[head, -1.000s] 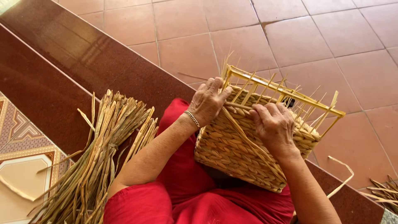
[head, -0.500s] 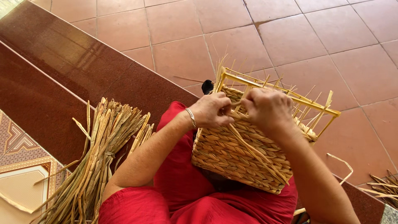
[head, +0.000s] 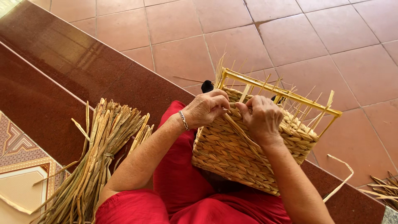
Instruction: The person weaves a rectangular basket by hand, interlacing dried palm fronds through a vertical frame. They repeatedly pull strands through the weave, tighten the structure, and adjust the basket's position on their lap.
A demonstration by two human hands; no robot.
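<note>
A half-woven straw basket [head: 232, 155] rests on my lap, built on a yellow wooden frame [head: 282, 89] with loose straw ends sticking up. My left hand [head: 205, 108] pinches a straw strand at the basket's upper left edge. My right hand [head: 262, 118] sits right beside it on the rim, fingers curled on the same weaving strand [head: 244, 139], which runs diagonally down across the basket's side. Both hands nearly touch each other. A bracelet is on my left wrist.
A thick bundle of dried straw [head: 97, 159] lies at my left on the dark red step [head: 54, 79]. More straw pieces [head: 383, 188] lie at the right edge. Terracotta floor tiles [head: 290, 37] spread beyond. A patterned tile [head: 16, 166] shows at lower left.
My right hand has moved left along the rim to meet my left hand. The basket has tilted slightly and the strand now runs taut across its side.
</note>
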